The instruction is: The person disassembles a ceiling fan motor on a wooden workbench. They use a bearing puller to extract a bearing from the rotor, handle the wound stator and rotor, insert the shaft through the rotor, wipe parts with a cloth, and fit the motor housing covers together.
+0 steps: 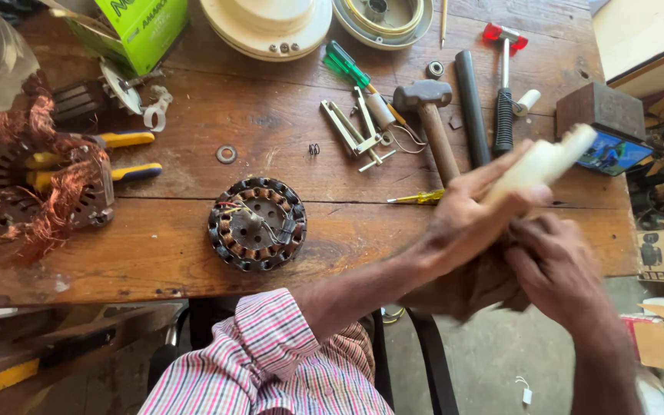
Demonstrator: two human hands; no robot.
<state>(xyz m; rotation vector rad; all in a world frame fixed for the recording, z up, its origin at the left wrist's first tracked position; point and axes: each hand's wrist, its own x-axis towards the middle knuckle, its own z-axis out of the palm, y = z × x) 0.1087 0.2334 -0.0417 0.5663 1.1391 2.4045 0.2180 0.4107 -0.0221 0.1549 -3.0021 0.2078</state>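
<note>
left hand (466, 219) grips cream cylinder (543, 163) | right hand (555, 265) clutches brown cloth (474, 284) | both over table edge (194, 296)

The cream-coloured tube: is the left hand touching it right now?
Touching. The head view shows the left hand wrapped around the lower end of the cream-coloured tube, thumb across it, no gap visible.

Left arm: pink-white-blue checked sleeve (270, 361), rolled at forearm. Right arm bare, no sleeve.

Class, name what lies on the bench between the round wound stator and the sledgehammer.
In the head view, only bare wooden bench lies between the stator and the hammer.
</note>
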